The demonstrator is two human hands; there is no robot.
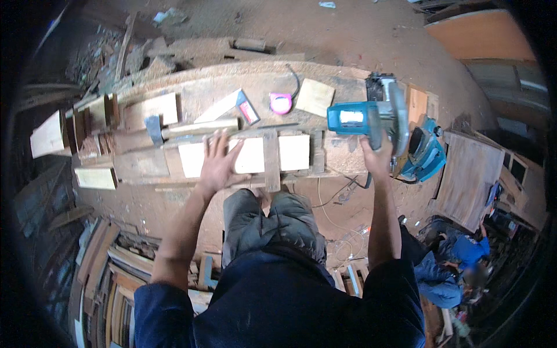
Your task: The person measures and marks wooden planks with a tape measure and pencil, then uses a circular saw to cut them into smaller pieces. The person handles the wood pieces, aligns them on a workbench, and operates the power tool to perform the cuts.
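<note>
Dark-blue short-sleeved shirt (290,301); probably greyish trousers (272,223).

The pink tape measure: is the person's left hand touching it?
No, the left hand is on the pale board, apart from the pink tape measure.

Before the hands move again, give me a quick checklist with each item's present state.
1. Left hand on the pale board: ok, fingers spread.
2. Right hand on the handle of the blue power tool: ok.
3. Wooden crosspiece lying across the pale board: ok.
4. Crosspiece fastened: cannot tell.
5. Pink tape measure off the bench: not ok, it lies beyond the board.
6. Power tool switched off: cannot tell.
</note>
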